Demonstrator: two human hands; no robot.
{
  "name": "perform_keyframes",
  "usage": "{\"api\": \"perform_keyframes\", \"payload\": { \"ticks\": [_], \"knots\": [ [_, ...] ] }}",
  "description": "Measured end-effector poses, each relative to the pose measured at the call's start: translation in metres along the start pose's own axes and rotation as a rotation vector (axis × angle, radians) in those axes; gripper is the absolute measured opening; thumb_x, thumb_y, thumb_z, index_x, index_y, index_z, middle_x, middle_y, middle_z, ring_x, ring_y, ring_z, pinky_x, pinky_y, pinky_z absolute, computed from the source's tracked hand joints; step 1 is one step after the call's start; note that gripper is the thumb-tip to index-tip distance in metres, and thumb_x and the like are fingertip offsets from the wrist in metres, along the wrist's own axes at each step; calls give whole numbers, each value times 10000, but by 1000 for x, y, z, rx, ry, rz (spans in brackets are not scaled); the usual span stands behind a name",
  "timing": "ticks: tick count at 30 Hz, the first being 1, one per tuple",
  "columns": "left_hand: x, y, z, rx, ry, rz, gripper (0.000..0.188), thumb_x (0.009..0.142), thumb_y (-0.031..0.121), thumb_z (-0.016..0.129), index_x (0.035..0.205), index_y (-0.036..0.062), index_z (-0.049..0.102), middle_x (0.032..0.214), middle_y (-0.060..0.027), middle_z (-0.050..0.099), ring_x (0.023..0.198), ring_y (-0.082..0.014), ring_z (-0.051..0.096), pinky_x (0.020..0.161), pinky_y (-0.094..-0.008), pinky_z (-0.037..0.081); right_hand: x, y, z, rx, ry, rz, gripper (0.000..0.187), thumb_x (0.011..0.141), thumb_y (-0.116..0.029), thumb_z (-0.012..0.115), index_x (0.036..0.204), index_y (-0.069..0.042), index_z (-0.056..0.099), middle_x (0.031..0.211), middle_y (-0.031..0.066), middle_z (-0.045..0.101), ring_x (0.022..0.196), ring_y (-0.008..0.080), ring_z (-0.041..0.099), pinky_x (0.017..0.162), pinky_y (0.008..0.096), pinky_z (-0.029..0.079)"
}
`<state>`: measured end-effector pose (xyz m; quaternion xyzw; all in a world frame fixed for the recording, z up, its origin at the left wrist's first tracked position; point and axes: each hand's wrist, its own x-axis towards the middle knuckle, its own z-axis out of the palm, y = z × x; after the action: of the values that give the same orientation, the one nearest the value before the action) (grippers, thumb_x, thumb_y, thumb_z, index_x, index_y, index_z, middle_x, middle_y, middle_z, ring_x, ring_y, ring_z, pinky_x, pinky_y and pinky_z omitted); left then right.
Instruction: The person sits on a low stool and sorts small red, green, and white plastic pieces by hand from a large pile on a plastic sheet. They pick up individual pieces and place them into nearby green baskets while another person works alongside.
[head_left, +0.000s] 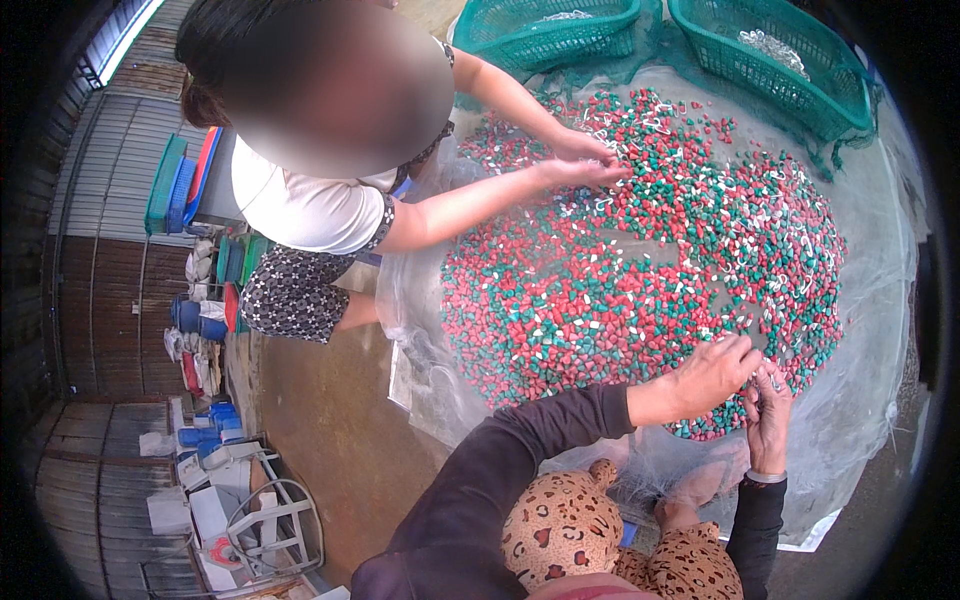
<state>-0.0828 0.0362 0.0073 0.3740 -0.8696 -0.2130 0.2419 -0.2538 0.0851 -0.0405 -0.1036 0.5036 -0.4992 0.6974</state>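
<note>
A wide pile of small red, green and white pieces (560, 330) is spread over a table covered with clear plastic sheeting (850, 400). At its near right edge my left hand (708, 378) and my right hand (768, 412) meet, fingertips close together. Both are closed in a pinch; whatever sits between the fingers is too small and hidden to name. Thin white hook-like pieces (727, 272) lie scattered among the coloured ones. Across the pile, a co-worker's hands (590, 165) are close together above the pieces.
Two green mesh baskets stand at the far side, one at the left (545, 40) and one at the right (780, 65), with white pieces inside. The co-worker (310, 200) sits at the far left of the table. Metal frame equipment (270, 520) stands on the floor at the lower left.
</note>
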Motion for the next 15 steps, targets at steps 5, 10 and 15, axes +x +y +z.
{"api": "perform_keyframes", "payload": {
  "ticks": [5, 10, 15],
  "knots": [
    [-11, 19, 8, 50, -37, 100, 210, 756, 48, 607, 945, 8, 524, 879, -112, 520, 870, -260, 602, 589, -355, 522, 2, 6, -5, -12, 64, -33, 114, 914, -157, 649, 959, -52, 639, 582, -45, 505, 421, 10, 361, 357, 168, 197],
    [-3, -1, 0, -106, -62, -74, 155, 794, 87, 632, 911, 26, 551, 870, -98, 528, 837, -272, 601, 587, -377, 505, -3, 4, 1, -46, 98, -11, 148, 910, -131, 647, 1020, -32, 647, 622, -22, 560, 440, 17, 408, 354, 165, 214],
    [4, -22, -14, -162, 81, -142, 115, 796, 115, 654, 849, 58, 570, 820, -75, 518, 824, -281, 598, 614, -408, 485, -7, -2, 13, -59, 3, 27, 185, 911, -89, 628, 1079, -12, 630, 701, 11, 604, 474, 38, 462, 353, 163, 264]
  ]
}}
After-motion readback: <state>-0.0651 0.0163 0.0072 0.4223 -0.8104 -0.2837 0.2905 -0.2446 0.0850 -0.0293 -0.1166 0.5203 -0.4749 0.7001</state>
